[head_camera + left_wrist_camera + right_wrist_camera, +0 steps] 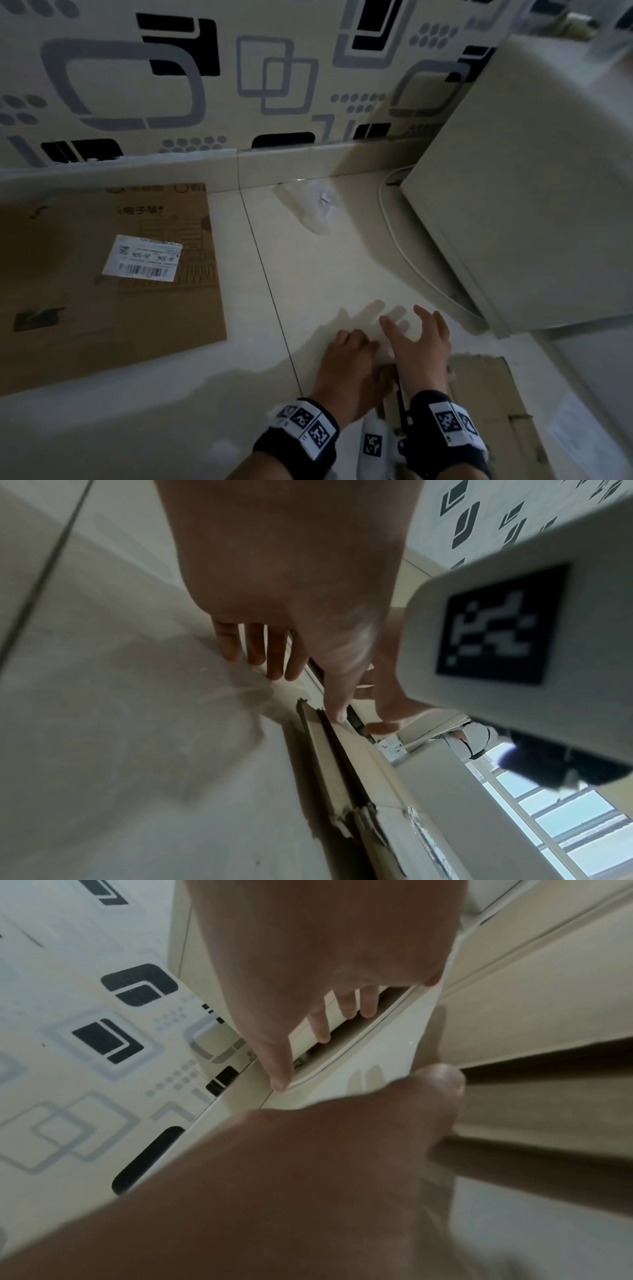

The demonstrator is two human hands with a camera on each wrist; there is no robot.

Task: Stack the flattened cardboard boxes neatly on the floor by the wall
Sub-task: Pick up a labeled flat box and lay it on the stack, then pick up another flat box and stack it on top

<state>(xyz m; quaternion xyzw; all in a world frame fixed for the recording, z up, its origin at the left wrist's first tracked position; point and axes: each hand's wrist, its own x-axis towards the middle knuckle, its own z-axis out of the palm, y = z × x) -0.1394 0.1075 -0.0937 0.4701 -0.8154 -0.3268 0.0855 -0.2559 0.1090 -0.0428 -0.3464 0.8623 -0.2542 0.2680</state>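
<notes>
One flattened cardboard box (102, 281) with a white shipping label (142, 258) lies on the floor at the left, against the patterned wall (205, 85). A second flattened box (486, 394) lies at the lower right, partly under my wrists. My left hand (349, 356) hovers at its far corner with fingers loosely bent and holding nothing. In the left wrist view the thumb (339, 712) touches the torn cardboard edge (329, 764). My right hand (421, 339) is beside it, fingers spread over the tiles. The right wrist view shows the right hand (325, 947) empty above the cardboard (548, 1102).
A white cabinet (531, 188) stands at the right, close to the second box. A white cable (404, 253) runs along its base. A clear plastic bag (315, 209) lies on the pale tiled floor (308, 281) near the skirting, between the two boxes.
</notes>
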